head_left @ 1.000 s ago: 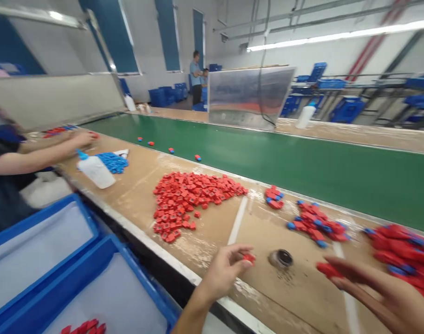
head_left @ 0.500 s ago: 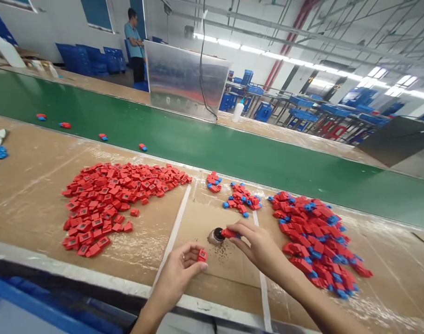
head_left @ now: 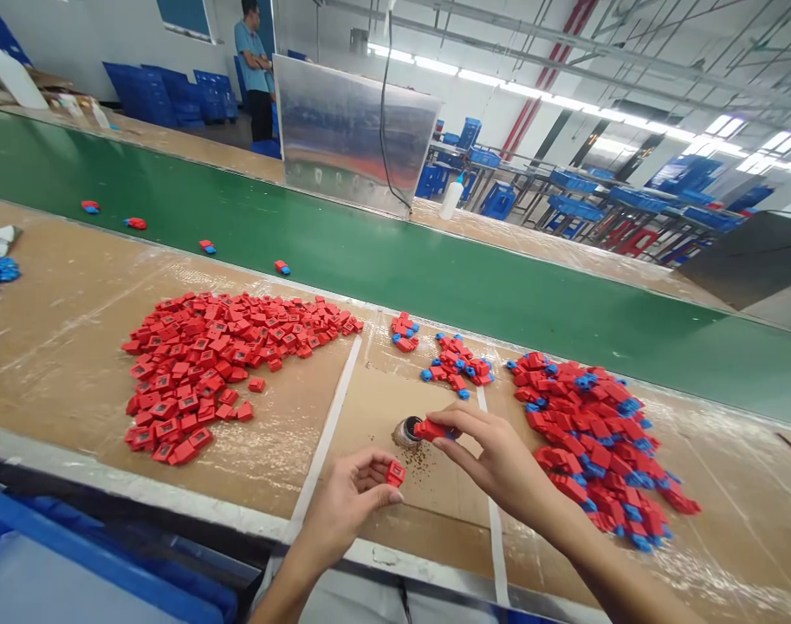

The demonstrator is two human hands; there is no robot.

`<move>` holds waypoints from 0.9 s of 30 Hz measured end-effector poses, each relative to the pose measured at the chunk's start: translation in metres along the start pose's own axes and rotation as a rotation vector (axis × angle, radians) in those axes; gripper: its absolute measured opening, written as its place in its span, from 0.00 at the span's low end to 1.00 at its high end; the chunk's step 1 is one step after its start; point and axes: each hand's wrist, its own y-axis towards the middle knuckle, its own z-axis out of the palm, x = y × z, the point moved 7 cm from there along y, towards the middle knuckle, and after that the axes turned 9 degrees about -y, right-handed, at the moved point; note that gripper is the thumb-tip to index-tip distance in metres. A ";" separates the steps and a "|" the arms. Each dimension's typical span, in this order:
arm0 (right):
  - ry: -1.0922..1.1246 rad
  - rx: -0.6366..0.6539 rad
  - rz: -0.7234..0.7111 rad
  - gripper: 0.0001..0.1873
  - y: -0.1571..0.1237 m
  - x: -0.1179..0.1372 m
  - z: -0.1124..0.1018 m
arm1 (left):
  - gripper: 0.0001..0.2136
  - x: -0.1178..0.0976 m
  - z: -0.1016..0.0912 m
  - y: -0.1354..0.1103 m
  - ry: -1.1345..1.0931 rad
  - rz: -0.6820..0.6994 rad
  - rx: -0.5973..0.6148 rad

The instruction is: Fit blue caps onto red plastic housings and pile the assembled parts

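Observation:
Between its thumb and fingers my left hand (head_left: 351, 501) pinches a small red plastic block (head_left: 396, 472) with a square recess facing up. My right hand (head_left: 492, 442) is closed on a red and blue plastic piece (head_left: 429, 429); the fingers hide most of its blue end. The red tip of that piece is at the mouth of a small dark-filled jar (head_left: 408, 431); I cannot tell whether it touches the rim. Dark specks lie on the cardboard (head_left: 382, 407) around the jar. The left hand's block is just below and left of the jar.
A large pile of red blocks (head_left: 226, 355) lies left, a pile of red and blue pieces (head_left: 596, 442) right. Smaller clusters (head_left: 457, 362) sit beyond the jar. Several pieces ride on the green conveyor belt (head_left: 343, 247). A person (head_left: 253, 69) stands behind, near a metal panel (head_left: 353, 130).
The view has shifted slightly, so things appear displaced. My right hand has drawn the red and blue piece back a little from the jar's opening. The left hand still holds its block.

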 end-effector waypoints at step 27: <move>-0.022 0.103 0.056 0.09 -0.026 0.040 0.058 | 0.06 -0.001 0.001 -0.004 0.318 0.050 0.068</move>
